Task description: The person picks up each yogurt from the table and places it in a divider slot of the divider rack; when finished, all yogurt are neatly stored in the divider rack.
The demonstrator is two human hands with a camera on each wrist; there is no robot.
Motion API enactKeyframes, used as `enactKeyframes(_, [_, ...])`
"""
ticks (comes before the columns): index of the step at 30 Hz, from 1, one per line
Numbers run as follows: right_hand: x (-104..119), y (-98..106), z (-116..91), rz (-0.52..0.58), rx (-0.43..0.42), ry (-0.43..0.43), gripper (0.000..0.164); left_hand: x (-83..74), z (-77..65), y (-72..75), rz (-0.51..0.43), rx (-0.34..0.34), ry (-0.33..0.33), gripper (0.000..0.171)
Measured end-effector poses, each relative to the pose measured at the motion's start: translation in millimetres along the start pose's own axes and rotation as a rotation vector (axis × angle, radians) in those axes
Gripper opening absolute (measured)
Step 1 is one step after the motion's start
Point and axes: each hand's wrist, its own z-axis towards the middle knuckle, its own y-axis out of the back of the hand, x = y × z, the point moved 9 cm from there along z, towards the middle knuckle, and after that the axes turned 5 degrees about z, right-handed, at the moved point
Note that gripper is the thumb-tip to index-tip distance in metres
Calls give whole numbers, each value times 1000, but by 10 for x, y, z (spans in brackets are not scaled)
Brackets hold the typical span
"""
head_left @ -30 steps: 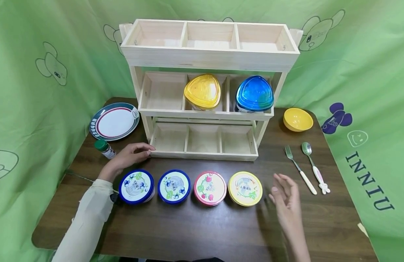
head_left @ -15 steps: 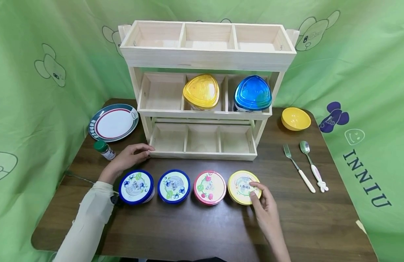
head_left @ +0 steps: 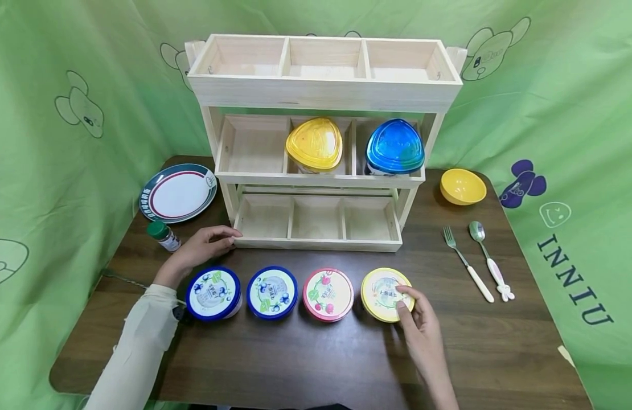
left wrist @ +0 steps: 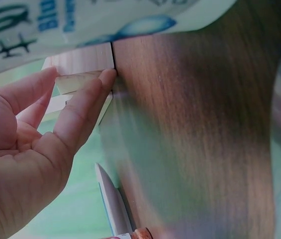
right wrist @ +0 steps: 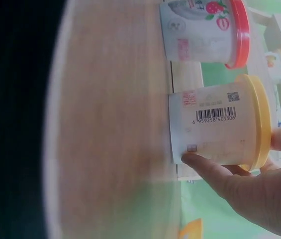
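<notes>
My right hand (head_left: pixel 423 336) grips the right side of a round tub with a yellow lid (head_left: pixel 382 293); in the right wrist view the thumb lies along its barcoded wall (right wrist: pixel 215 127). The tub stands upright on the table. With thumb and fingers nearly straight, my left hand (head_left: pixel 203 250) touches the front left corner of the wooden shelf's bottom tray (head_left: pixel 316 245). Left of the yellow-lidded tub, in a row, stand a red-lidded tub (head_left: pixel 328 294) and two blue-lidded tubs, one at the centre (head_left: pixel 272 292) and one by my left forearm (head_left: pixel 212 292).
The shelf's middle tier holds a yellow-lidded jar (head_left: pixel 316 142) and a blue-lidded jar (head_left: pixel 396 145). At left lie a plate (head_left: pixel 177 193) and a green-capped bottle (head_left: pixel 164 235). At right are a yellow bowl (head_left: pixel 463 187), a fork (head_left: pixel 468 265) and a spoon (head_left: pixel 491 262).
My right hand has moved left from beside the fork to the yellow-lidded tub and taken hold of it. The tub has shifted slightly right. My left hand stays at the shelf corner.
</notes>
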Motion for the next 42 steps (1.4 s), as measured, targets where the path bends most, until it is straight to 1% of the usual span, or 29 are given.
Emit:
enactKeyframes(2, [7,69,16,14,-20,-10,31,1,0,1,-5,-3,-1,37])
enactKeyframes(3, [15,111,27,18,-32,-13,31,-55,-31,-14,-6,-2,0,37])
enactKeyframes(9, [131,363,120,59,-114,3,30,-45,-31,-6,6,-5,-14,38])
enactKeyframes(12, [192,465,160,104,-156,-8,29,-36,-20,-12,2,-3,-7,38])
enactKeyframes(15, [269,547,208,170,-190,0,29,-27,-7,-10,-5,-3,-4,37])
enactKeyframes(18, [371,614,270,205,-211,31,30,-40,-12,-2,4,-2,-29,36])
enactKeyframes(22, [536,670,369,186,-207,87,32,-55,-32,9,13,-2,-59,35])
enactKeyframes(27, [753,710,477,135,-196,144,34,-38,-34,-4,-1,-6,-22,35])
enactKeyframes(31, [944,718,542,107,-191,200,35,-43,-29,-11,-6,-3,-6,38])
enactKeyframes(36, [1200,649,628,86,-144,283,38,-34,-31,-1,-7,-4,1,38])
enactKeyframes(42, [1441,518,683,23,-86,331,38,-41,-40,-18,-13,-8,-4,37])
